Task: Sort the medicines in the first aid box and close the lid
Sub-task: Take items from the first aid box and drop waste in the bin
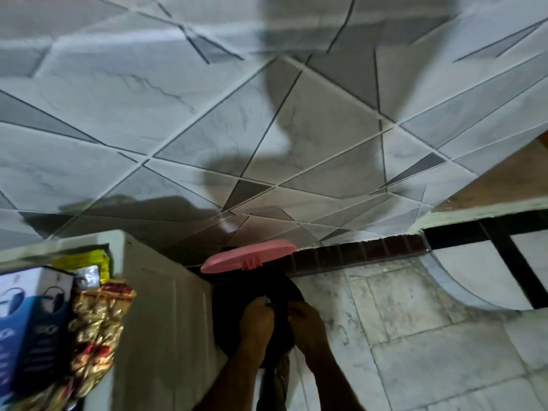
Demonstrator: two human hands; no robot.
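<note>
A pink lid (pixel 249 256) with a latch tab stands raised near the wall, low in the middle of the view. Below it lies a dark, rounded black bag (pixel 228 310) whose inside is too dark to read. My left hand (pixel 256 321) and my right hand (pixel 307 320) are side by side on it, fingers curled and pinching the black material. A small grey bit shows at my left fingertips. No medicines are visible there.
A white cabinet (pixel 166 307) stands to the left. Its open compartment holds a blue and white carton (pixel 32 318), yellow packets (pixel 86 259) and a gold and red wrapper (pixel 95 324). Tiled wall fills the top; marble floor (pixel 430 336) spreads to the right.
</note>
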